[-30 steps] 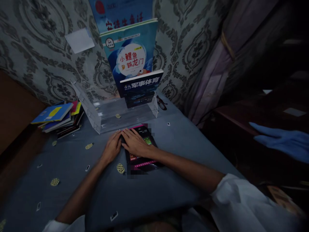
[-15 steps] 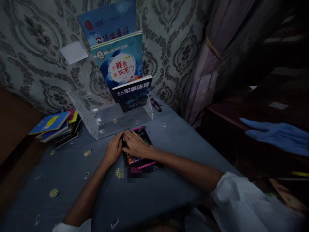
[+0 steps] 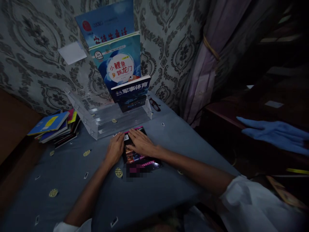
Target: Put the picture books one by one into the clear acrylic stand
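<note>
A dark book (image 3: 131,156) with a pink edge and a barcode lies flat on the cloth-covered table; part of its lower end is pixelated. My right hand (image 3: 142,143) rests palm down across its cover, fingers stretched out. Along the book's left edge lies my left hand (image 3: 116,148), flat with its fingers extended. Just beyond both hands stands a clear stepped rack (image 3: 93,127). It bears a navy book (image 3: 131,96), a teal book with a fish (image 3: 120,64) behind that, and a taller blue book (image 3: 108,19) at the back.
A pile of books (image 3: 55,125) sits at the table's left side. Eyeglasses (image 3: 154,104) lie right of the rack. A white card (image 3: 72,53) is against the patterned wallpaper. A blue glove (image 3: 272,133) shows at the far right, beyond the table edge.
My right hand has slid slightly to the right over the book, away from my left hand, uncovering the barcode. My left hand stays at the left edge. The view has shifted slightly.
</note>
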`<move>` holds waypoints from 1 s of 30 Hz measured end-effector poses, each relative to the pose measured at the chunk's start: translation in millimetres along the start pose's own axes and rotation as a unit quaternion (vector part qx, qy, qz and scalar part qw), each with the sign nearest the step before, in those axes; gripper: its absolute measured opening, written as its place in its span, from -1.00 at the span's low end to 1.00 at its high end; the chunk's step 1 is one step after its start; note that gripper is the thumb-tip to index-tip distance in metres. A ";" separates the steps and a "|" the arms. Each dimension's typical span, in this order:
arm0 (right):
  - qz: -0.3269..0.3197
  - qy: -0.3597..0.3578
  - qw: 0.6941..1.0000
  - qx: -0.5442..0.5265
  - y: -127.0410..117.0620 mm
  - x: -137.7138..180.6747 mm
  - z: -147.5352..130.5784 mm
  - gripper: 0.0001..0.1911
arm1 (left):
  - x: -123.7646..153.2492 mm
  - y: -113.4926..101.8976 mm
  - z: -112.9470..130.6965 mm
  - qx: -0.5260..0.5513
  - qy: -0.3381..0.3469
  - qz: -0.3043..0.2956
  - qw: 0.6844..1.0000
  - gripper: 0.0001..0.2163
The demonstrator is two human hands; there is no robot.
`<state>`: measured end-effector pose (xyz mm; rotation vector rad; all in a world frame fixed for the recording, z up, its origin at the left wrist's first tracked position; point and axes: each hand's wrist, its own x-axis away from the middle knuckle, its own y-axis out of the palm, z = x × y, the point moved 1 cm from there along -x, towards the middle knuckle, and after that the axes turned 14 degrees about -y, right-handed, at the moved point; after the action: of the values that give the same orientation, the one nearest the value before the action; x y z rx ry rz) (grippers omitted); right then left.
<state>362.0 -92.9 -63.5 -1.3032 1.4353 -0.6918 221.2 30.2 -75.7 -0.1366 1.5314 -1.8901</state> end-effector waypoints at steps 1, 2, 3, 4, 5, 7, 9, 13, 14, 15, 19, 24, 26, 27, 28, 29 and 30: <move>0.005 0.000 1.000 -0.001 -0.3 0.7 0.0 -0.29 | -0.4 -0.9 3.3 -0.013 -0.002 -0.003 1.000 -0.67; 0.008 0.001 1.000 -0.002 -0.7 1.3 -0.3 -0.30 | -0.7 -1.8 6.8 -0.025 -0.006 -0.007 1.000 -0.67; 0.010 0.004 1.000 0.001 -1.2 1.8 -0.7 -0.31 | -0.9 -2.6 10.6 -0.037 -0.012 -0.010 0.999 -0.67; 0.011 0.010 1.000 0.005 -1.9 2.5 -1.0 -0.33 | -1.1 -3.4 14.4 -0.048 -0.017 -0.012 0.999 -0.67; 0.012 0.018 1.000 0.011 -2.8 3.5 -1.1 -0.34 | -1.2 -4.2 18.1 -0.058 -0.021 -0.015 0.998 -0.66; 0.015 0.038 0.999 0.018 -5.0 6.3 0.3 -0.38 | -1.3 -6.0 24.7 -0.078 -0.027 -0.021 0.996 -0.66; 0.019 0.054 0.998 0.020 -7.3 10.8 4.2 -0.40 | -1.7 -8.1 30.0 -0.094 -0.031 -0.025 0.995 -0.66; 0.023 0.078 0.996 0.020 -10.1 22.3 17.0 -0.41 | -3.9 -11.6 37.4 -0.114 -0.038 -0.039 0.992 -0.68; 0.025 0.082 0.996 0.020 -10.1 24.9 20.1 -0.40 | -4.7 -11.9 38.6 -0.116 -0.040 -0.042 0.992 -0.68; 0.029 0.085 0.996 0.019 -9.8 27.0 22.8 -0.40 | -5.6 -11.7 39.7 -0.116 -0.044 -0.045 0.991 -0.69; 0.047 0.073 0.996 0.002 -4.3 30.1 29.9 -0.39 | -9.5 -6.3 44.4 -0.101 -0.042 -0.054 0.992 -0.68; 0.073 0.038 0.997 -0.005 7.6 28.6 42.2 -0.42 | -16.1 4.6 57.7 -0.082 -0.020 -0.085 0.993 -0.65; 0.089 0.019 0.996 0.001 10.8 28.5 50.7 -0.44 | -20.9 8.0 64.5 -0.081 -0.005 -0.093 0.992 -0.64; 0.095 0.009 0.995 0.001 12.0 28.5 55.5 -0.45 | -23.8 9.4 67.7 -0.084 0.003 -0.095 0.992 -0.63; 0.102 -0.001 0.995 0.001 13.1 28.5 60.4 -0.46 | -27.0 10.6 70.6 -0.087 0.016 -0.100 0.991 -0.62; 0.106 -0.014 0.994 -0.001 14.2 28.6 65.3 -0.46 | -30.4 11.6 73.0 -0.089 0.021 -0.105 0.990 -0.63; 0.115 -0.025 0.993 0.000 15.4 28.8 70.2 -0.47 | -33.8 12.5 75.0 -0.090 0.022 -0.113 0.989 -0.65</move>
<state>425.3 -101.2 -107.4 -1.1256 1.5150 -0.5031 288.6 -13.2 -53.4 -0.3647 1.7799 -1.9338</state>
